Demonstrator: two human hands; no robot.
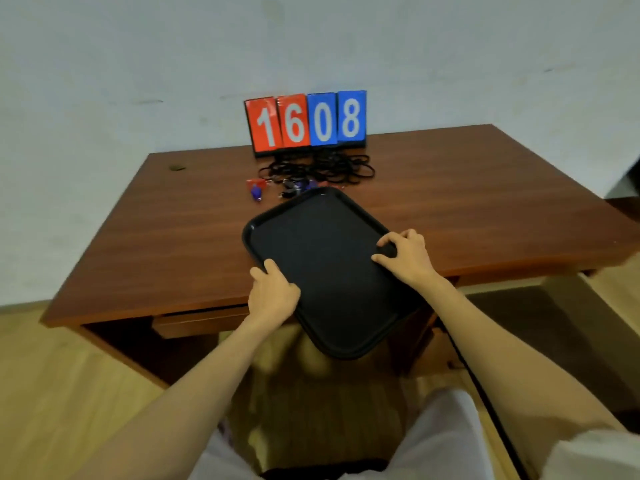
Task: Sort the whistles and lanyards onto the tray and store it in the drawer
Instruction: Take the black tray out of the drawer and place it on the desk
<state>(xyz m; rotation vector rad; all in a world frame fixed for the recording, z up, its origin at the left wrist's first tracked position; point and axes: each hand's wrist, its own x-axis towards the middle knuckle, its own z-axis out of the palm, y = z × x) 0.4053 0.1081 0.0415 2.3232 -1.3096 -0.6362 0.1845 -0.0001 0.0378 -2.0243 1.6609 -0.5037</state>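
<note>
A black empty tray (322, 244) is held over the near edge of the brown desk (173, 237), turned at an angle, its near corner jutting past the desk. My left hand (273, 292) grips its left edge and my right hand (405, 258) grips its right edge. Beyond the tray's far corner lie several small whistles, one blue (257, 194) and one red (254, 183), some hidden by the tray. A tangle of black lanyards (322, 168) lies behind them. A drawer (201, 322) under the desk's front left is slightly pulled out.
A score flip board (306, 121) showing 1608 stands at the desk's back edge against the wall. A small dark mark (176, 168) sits at the far left of the desktop. A black cable (485, 393) runs down at the right. My knees are below.
</note>
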